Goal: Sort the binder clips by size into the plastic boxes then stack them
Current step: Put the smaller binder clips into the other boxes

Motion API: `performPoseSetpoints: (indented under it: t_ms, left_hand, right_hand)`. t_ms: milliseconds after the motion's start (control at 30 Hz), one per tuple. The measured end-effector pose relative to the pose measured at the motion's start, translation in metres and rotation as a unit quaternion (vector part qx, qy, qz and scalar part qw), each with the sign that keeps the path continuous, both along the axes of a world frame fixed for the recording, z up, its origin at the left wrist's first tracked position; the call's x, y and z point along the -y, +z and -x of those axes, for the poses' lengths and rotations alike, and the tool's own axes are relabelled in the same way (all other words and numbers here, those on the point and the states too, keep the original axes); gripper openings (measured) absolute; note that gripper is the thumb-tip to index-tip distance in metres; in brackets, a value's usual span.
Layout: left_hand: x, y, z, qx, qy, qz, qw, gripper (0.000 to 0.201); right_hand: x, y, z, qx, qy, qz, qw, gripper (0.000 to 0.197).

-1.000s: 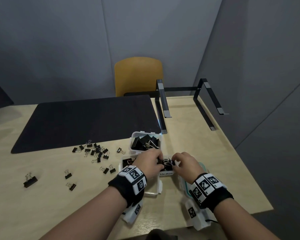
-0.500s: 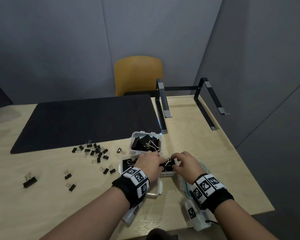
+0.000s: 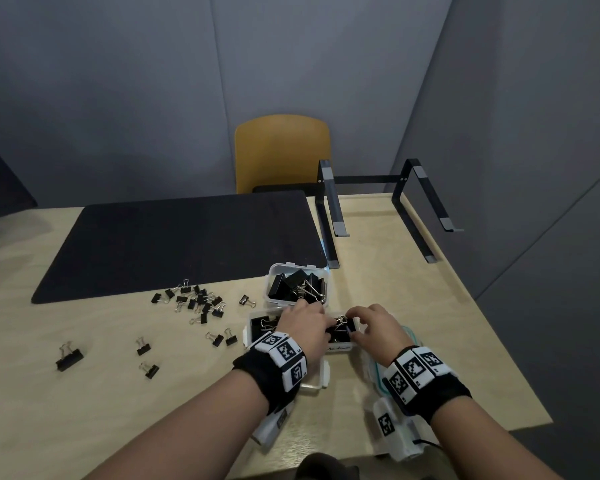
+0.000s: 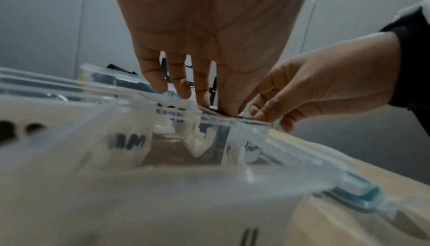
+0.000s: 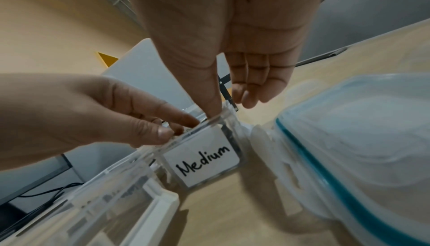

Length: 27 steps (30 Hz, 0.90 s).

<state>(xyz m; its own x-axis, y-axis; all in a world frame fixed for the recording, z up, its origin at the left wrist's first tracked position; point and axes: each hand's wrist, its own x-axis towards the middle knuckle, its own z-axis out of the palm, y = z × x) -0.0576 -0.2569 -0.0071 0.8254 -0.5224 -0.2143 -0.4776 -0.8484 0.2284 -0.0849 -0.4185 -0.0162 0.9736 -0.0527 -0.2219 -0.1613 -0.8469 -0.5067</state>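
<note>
The clear box labelled Medium sits near the table's front edge and holds black binder clips. Both hands work over its right end. My left hand reaches down into it, thumb and forefinger pinching a medium binder clip. My right hand meets it from the right, thumb down inside the box on the same clip, fingers curled. Behind it stands a box of large clips. Small clips lie scattered to the left.
A third clear box lies under my left wrist. Teal-sealed lids lie right of the Medium box. One bigger clip lies far left. A black mat, a metal stand and a yellow chair are behind.
Both hands have stayed over the Medium box, shifting only slightly while they handle the clip between them. Nothing else on the table has moved.
</note>
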Motion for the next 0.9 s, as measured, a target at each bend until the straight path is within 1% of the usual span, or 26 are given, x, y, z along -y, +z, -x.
performPoseSetpoints:
  t_ms: [67,133,233,300,467,667,767,900]
  left_hand:
    - [-0.006,-0.001,0.003,-0.003,0.008,0.036,0.999,0.038]
    - [-0.014,-0.002,0.007,0.012,0.031,0.088,0.996,0.042]
    - [-0.033,-0.003,0.017,0.021,0.094,0.157,0.983,0.039]
    - [-0.051,-0.004,0.022,0.016,0.132,0.176,0.975,0.037]
    - [-0.106,-0.008,0.028,0.017,0.212,0.194,0.958,0.029]
    - [-0.181,-0.019,0.027,0.002,0.291,0.164,0.943,0.026]
    - [-0.215,-0.023,0.026,-0.011,0.317,0.146,0.937,0.027]
    - [-0.259,-0.026,0.025,-0.01,0.368,0.124,0.921,0.031]
  right_hand:
    - [0.0,0.002,0.002,0.008,-0.002,-0.008,1.0,0.037]
    - [-0.001,0.005,0.004,0.024,-0.003,-0.01,1.0,0.038]
    - [-0.008,0.015,0.007,0.052,0.008,-0.015,0.999,0.035]
    - [-0.018,0.02,0.009,0.066,0.023,-0.02,0.997,0.032]
    - [-0.055,0.025,0.014,0.093,0.082,-0.03,0.992,0.027]
    - [-0.105,0.02,0.019,0.079,0.149,-0.027,0.985,0.024]
    - [-0.131,0.02,0.017,0.072,0.167,-0.03,0.983,0.023]
    - [-0.163,0.016,0.011,0.056,0.172,-0.041,0.983,0.023]
